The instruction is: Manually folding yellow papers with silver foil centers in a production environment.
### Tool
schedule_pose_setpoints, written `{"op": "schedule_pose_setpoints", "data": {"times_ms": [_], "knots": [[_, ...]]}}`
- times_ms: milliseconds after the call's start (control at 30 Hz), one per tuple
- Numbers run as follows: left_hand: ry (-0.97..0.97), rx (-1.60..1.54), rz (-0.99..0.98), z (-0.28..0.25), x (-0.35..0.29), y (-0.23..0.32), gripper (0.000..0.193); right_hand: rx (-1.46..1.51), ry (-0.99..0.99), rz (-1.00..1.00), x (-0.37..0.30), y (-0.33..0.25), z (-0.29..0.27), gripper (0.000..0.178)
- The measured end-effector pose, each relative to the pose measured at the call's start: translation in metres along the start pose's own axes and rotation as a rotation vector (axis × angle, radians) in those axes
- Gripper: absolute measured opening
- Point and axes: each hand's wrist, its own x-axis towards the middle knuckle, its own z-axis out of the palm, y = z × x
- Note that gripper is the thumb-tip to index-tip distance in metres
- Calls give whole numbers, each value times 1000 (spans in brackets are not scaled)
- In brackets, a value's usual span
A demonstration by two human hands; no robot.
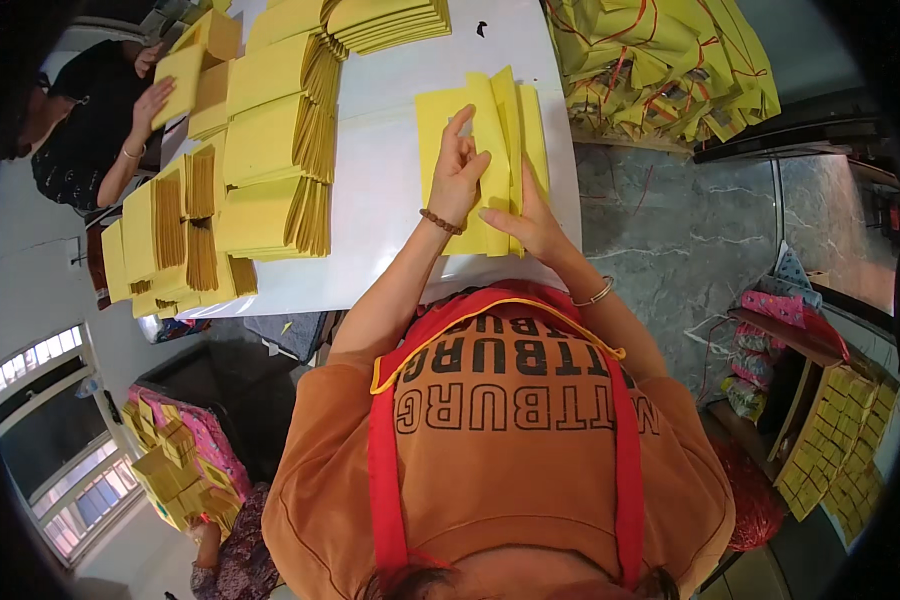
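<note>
Yellow paper sheets (435, 115), partly folded with flaps standing up, lie near the right edge of the white table (380, 220). My left hand (457, 182) is over their left part, fingers stretched and thumb apart, its palm edge against the paper. My right hand (535, 225) grips the folded yellow paper from the right, with the thumb in front and the fingers partly hidden behind a raised flap. A brown bead bracelet is on my left wrist and a bangle on my right.
Stacks of folded yellow paper (265, 150) fill the table's left side. Across there, a co-worker's hand (153, 105) rests on a yellow bundle. Yellow bundles tied with red string (670, 70) are heaped at the far right. Another person (235, 550) is at lower left.
</note>
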Motion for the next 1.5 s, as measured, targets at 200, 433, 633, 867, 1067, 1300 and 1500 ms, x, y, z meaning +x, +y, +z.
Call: {"op": "schedule_pose_setpoints", "data": {"times_ms": [200,433,633,867,1067,1300,1500], "knots": [[-60,214,-186,0,0,21,50,-169,30,-43,0,1,3,96],[-59,503,56,1,2,12,65,-406,17,-42,0,20,-4,102],[-96,321,-153,-1,-1,20,63,-297,54,-31,0,13,-3,103],[-45,261,135,-5,2,-1,47,-357,56,-42,-1,11,0,104],[-24,643,180,2,-1,5,52,-403,61,-25,0,10,1,108],[-37,482,153,-5,0,-3,54,-382,85,10,-1,9,1,108],[-39,385,107,-11,0,-9,39,-224,39,-20,1,7,3,103]]}}
